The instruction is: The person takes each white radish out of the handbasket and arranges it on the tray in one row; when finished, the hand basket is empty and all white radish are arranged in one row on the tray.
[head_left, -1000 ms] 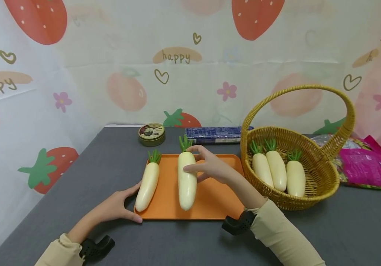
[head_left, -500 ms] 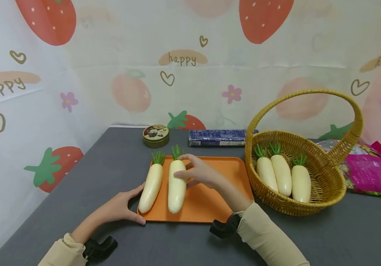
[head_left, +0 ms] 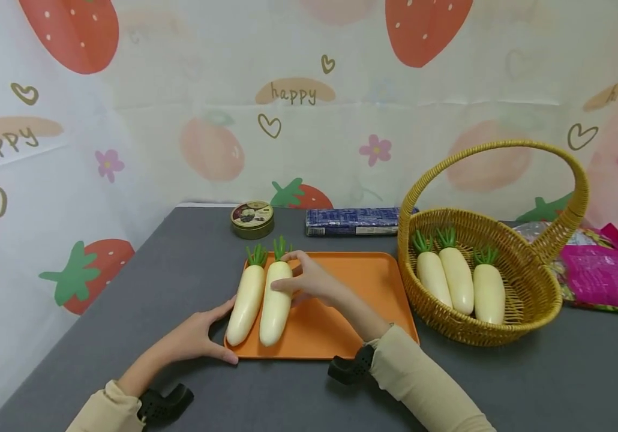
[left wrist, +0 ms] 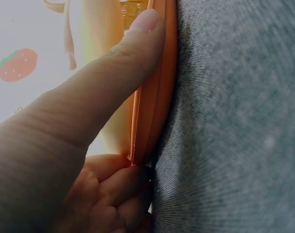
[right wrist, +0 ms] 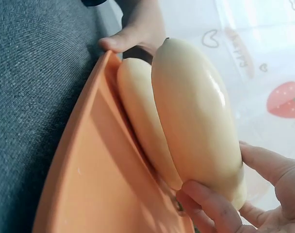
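Note:
My right hand (head_left: 309, 279) pinches a white radish (head_left: 275, 306) with green leaf stubs near its top, thumb on one side and fingers on the other. In the right wrist view this held radish (right wrist: 193, 97) looks raised off the orange tray (head_left: 341, 312), close beside another white radish (head_left: 246, 306) lying along the tray's left side. At the tray's near left corner my left hand (head_left: 195, 336) grips the edge. Up close in the left wrist view, its thumb (left wrist: 142, 34) lies on the rim and its other fingers curl against the tray's side.
Right of the tray stands a wicker basket (head_left: 525, 318) with a tall handle, holding 3 white radishes (head_left: 457, 279). A round tin (head_left: 252, 219) and a long blue box (head_left: 352, 222) sit behind the tray. A pink bag (head_left: 603, 270) lies beyond the basket.
My right hand has carried its radish leftward and slightly lower, from over the tray's middle to beside the other radish. The left hand has stayed at the tray's corner.

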Motion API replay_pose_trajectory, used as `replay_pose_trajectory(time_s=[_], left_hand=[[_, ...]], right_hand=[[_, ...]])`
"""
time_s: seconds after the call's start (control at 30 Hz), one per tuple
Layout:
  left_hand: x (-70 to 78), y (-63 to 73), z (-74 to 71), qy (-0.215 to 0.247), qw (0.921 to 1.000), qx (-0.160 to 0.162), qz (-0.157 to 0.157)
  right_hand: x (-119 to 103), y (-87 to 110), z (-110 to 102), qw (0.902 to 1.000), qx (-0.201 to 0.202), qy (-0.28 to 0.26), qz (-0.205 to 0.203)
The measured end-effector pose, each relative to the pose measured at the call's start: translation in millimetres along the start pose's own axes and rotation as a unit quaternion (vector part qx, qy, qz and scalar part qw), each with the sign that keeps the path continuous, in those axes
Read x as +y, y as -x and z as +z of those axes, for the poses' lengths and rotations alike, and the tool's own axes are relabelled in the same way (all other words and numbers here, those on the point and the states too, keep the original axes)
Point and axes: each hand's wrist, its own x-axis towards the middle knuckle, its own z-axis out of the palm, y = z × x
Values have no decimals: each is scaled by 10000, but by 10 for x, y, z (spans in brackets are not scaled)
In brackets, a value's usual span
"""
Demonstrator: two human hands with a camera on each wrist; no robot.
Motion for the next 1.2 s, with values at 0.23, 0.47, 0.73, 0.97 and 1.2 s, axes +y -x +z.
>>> replay_pose_trajectory(time_s=[0.23,0.47,0.73,0.97,1.2], left_hand=[[9,7,25,24,9999,-69,-116],[18,-8,-9,21,9999,-91,-94],[-1,-26,1,-19,9998,-103,-150],[-16,-7,-6,-57,9998,-54,-173],[-6,-3,0,-10,9999,-32,-153]], right_hand=[[82,-81,72,9999,99,101,41],[82,-117,113,9996,241,105,40],[90,-125,125,9976,406,552,83],[77,-162,146,9891,500,1376,142],[75,-133,131,9814,569,1816,239]])
